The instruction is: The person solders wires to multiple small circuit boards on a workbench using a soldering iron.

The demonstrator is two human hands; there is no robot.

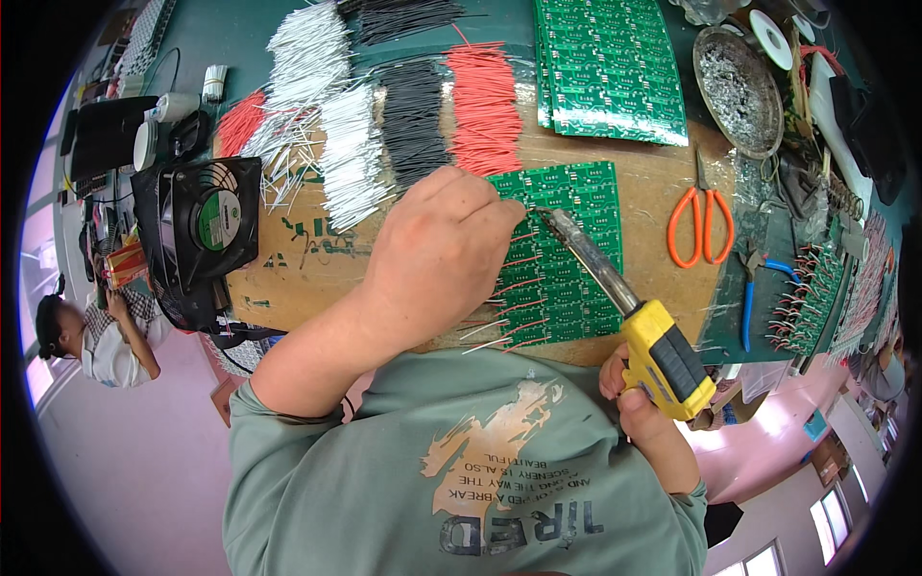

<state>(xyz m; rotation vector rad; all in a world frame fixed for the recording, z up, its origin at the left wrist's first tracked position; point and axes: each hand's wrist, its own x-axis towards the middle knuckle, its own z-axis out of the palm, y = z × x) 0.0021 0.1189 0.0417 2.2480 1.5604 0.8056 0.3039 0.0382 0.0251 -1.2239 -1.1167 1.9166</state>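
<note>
A green circuit board panel [581, 259] lies on the bench in front of me, with several red and white wires [521, 285] sticking out from its left part. My left hand [447, 252] reaches over the panel's upper left, thumb and finger pinched together; whatever they hold is hidden. Gripped in my right hand [629, 389] is a yellow and black soldering gun [669, 360], its metal barrel slanting up and left. The tip meets the panel area just right of my left fingertips.
Bundles of white wires [353, 154], black wires [413, 125] and red wires [483, 110] lie beyond my left hand. Stacked green panels [615, 72] sit behind. Orange-handled scissors [703, 221], blue-handled cutters [749, 298] and a round metal dish [738, 91] are right; a black fan [197, 226] stands left.
</note>
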